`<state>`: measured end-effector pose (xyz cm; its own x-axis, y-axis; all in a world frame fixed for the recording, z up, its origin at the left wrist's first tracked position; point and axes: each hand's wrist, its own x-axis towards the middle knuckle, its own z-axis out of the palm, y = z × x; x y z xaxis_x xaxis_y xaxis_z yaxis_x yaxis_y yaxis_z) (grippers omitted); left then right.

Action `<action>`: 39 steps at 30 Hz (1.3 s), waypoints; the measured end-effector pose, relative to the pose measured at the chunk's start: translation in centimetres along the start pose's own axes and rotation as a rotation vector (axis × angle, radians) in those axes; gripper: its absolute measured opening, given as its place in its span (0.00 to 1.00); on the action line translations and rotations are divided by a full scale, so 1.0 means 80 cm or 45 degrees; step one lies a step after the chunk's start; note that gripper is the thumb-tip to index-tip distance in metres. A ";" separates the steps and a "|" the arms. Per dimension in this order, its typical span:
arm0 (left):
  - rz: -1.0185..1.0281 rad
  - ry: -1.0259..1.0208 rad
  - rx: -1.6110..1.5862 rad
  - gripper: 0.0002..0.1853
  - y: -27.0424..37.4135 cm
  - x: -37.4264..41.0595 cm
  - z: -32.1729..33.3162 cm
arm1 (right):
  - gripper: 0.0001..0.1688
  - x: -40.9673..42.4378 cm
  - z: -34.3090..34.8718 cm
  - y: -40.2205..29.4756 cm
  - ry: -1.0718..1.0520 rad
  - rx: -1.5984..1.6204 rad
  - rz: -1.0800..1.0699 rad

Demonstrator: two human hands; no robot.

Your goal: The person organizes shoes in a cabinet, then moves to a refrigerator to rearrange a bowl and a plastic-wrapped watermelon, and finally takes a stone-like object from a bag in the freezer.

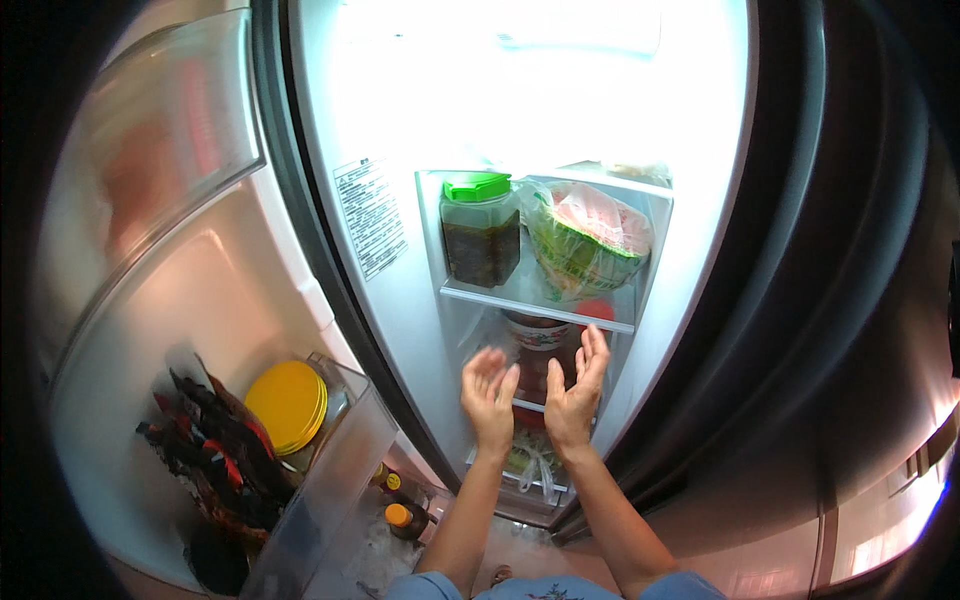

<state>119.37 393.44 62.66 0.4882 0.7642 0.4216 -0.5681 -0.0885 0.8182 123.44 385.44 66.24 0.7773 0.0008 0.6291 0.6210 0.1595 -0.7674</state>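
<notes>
My left hand (487, 401) and my right hand (577, 394) reach into a lit refrigerator, palms facing each other with a gap between them. Neither holds anything, and the left is slightly blurred. Just beyond them, on a lower shelf, stands a dark reddish-brown container (541, 367) with a patterned band, partly hidden by my fingers. Above it, on a glass shelf (536, 298), sit a square plastic jar (480, 236) with a green lid and dark contents, and a cut watermelon (589, 244) in a clear plastic bag.
The open door (217, 285) at left has a bin (330, 465) holding a yellow-lidded jar (285, 405) and a black-and-red bag (225, 450). Orange-capped bottles (401, 517) stand lower. A knotted plastic bag (534, 465) lies below my hands. The dark closed door (795, 225) borders the right.
</notes>
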 end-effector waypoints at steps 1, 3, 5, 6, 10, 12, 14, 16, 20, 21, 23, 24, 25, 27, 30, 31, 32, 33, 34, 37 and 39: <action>-0.005 0.047 0.007 0.21 0.001 -0.021 -0.009 | 0.35 -0.010 -0.006 -0.001 -0.061 -0.017 0.016; -0.098 0.082 0.005 0.18 -0.006 -0.058 -0.039 | 0.32 -0.031 -0.015 -0.001 -0.194 -0.040 0.052; -0.292 0.083 0.036 0.15 0.003 -0.097 -0.050 | 0.25 -0.041 -0.033 -0.004 -0.215 -0.139 -0.014; -0.382 0.093 0.064 0.14 0.012 -0.116 -0.060 | 0.23 -0.048 -0.040 -0.011 -0.254 -0.163 0.012; -0.116 0.136 0.472 0.16 0.034 -0.188 -0.107 | 0.16 -0.083 -0.060 -0.019 -0.340 -0.206 -0.048; 0.088 0.119 0.754 0.18 0.047 -0.229 -0.145 | 0.10 -0.104 -0.067 -0.030 -0.357 -0.172 -0.035; 0.198 0.069 0.909 0.22 0.078 -0.267 -0.160 | 0.06 -0.121 -0.083 -0.020 -0.440 -0.125 -0.043; 0.296 0.046 1.012 0.24 0.112 -0.307 -0.183 | 0.12 -0.144 -0.092 -0.023 -0.496 -0.092 0.001; 0.903 0.081 1.509 0.26 0.187 -0.331 -0.212 | 0.10 -0.180 -0.108 -0.038 -0.609 -0.082 0.005; 1.019 0.195 1.533 0.26 0.203 -0.336 -0.233 | 0.08 -0.185 -0.110 -0.050 -0.614 -0.055 0.027; 1.215 0.433 1.688 0.25 0.242 -0.338 -0.257 | 0.05 -0.195 -0.113 -0.076 -0.618 -0.019 0.065; 1.300 0.523 1.772 0.25 0.267 -0.331 -0.268 | 0.05 -0.207 -0.111 -0.079 -0.642 0.008 0.045; 1.381 0.624 1.851 0.24 0.293 -0.325 -0.279 | 0.05 -0.216 -0.107 -0.085 -0.653 0.033 0.039; 1.326 0.860 1.730 0.24 0.310 -0.308 -0.302 | 0.06 -0.226 -0.111 -0.094 -0.655 0.038 0.017; 0.967 1.183 1.364 0.26 0.303 -0.281 -0.339 | 0.06 -0.245 -0.111 -0.114 -0.670 0.055 0.011; 0.865 1.164 1.212 0.26 0.296 -0.275 -0.365 | 0.06 -0.254 -0.109 -0.122 -0.680 0.056 -0.001; 0.756 1.146 1.056 0.26 0.294 -0.271 -0.380 | 0.07 -0.265 -0.106 -0.127 -0.702 0.068 -0.011; 0.440 1.157 0.860 0.29 0.297 -0.263 -0.370 | 0.08 -0.275 -0.106 -0.132 -0.737 0.064 0.007; 0.528 0.962 0.848 0.30 0.278 -0.264 -0.394 | 0.08 -0.283 -0.104 -0.143 -0.771 0.083 0.026; 0.484 0.971 0.703 0.31 0.234 -0.258 -0.425 | 0.09 -0.317 -0.094 -0.165 -0.843 0.094 -0.028; 0.469 0.962 0.597 0.32 0.223 -0.242 -0.424 | 0.09 -0.330 -0.090 -0.182 -0.875 0.101 -0.038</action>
<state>77.34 398.74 55.85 -0.3165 0.8328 0.4541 -0.1977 -0.5261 0.8271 94.61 375.98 59.88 0.5035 0.6168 0.6050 0.6113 0.2406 -0.7539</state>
